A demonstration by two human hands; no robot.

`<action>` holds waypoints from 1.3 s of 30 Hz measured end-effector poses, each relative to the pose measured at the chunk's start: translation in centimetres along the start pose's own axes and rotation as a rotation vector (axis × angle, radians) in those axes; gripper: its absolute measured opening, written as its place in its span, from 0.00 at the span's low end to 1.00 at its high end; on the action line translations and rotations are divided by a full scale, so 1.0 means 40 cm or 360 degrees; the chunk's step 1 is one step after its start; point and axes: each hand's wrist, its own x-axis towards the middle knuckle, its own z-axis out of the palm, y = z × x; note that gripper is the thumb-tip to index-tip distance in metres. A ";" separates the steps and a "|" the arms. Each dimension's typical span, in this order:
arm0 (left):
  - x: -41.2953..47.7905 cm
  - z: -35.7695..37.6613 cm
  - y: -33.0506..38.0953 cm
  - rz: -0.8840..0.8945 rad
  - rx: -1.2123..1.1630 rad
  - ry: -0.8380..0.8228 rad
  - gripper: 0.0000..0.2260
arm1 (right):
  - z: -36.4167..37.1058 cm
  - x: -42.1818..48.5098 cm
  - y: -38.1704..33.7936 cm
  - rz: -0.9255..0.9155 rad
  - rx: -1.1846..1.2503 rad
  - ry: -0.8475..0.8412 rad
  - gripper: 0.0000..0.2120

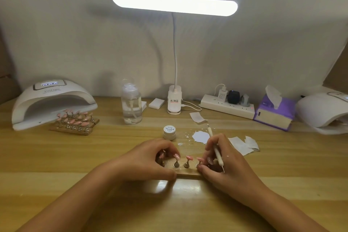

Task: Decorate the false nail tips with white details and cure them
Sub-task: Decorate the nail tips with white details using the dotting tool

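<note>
A small wooden holder [188, 172] with pink false nail tips [188, 157] on metal stands lies in front of me. My left hand [148, 160] grips its left end, fingers curled over the tips there. My right hand [224, 160] grips the right end and also holds a white dotting pen [216, 149] between its fingers, the fine point aimed down to the right. A closed white gel pot [169, 132] stands just behind the holder. A patch of white paint [200, 136] is spread on the table beside it.
A white curing lamp [52, 101] sits at the back left with two more holders of pink tips [75, 122] before it. A pump bottle [131, 105], desk lamp base [174, 101], power strip [227, 107], purple tissue box [273, 115], second lamp [323, 113] and wipes [243, 145] line the desk.
</note>
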 end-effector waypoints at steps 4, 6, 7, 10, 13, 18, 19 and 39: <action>0.010 0.000 0.030 0.0083 -0.0053 0.0093 0.14 | 0.011 0.004 -0.003 0.0012 0.0022 0.0030 0.21; 0.010 0.014 0.045 0.0165 -0.0022 0.0194 0.09 | 0.017 0.007 -0.006 0.0019 0.0016 0.0035 0.21; 0.010 0.022 0.051 0.0202 0.0004 0.0228 0.07 | 0.018 0.008 -0.006 0.0028 0.0028 0.0038 0.21; 0.009 0.041 0.057 0.0258 0.0114 0.0307 0.05 | 0.019 0.004 -0.007 0.0069 0.0113 0.0021 0.20; 0.011 0.051 0.058 0.0269 0.0166 0.0354 0.04 | 0.022 -0.003 -0.009 0.0079 0.0172 -0.0047 0.18; 0.011 0.061 0.060 0.0222 0.0226 0.0461 0.04 | 0.021 -0.002 -0.006 0.0091 0.0121 0.0037 0.21; 0.010 0.063 0.060 0.0215 0.0227 0.0490 0.05 | 0.020 -0.001 -0.004 0.0113 0.0131 0.0028 0.21; -0.003 0.002 0.020 0.0159 0.0055 0.0247 0.04 | 0.013 -0.013 -0.014 0.0054 0.0033 0.0028 0.19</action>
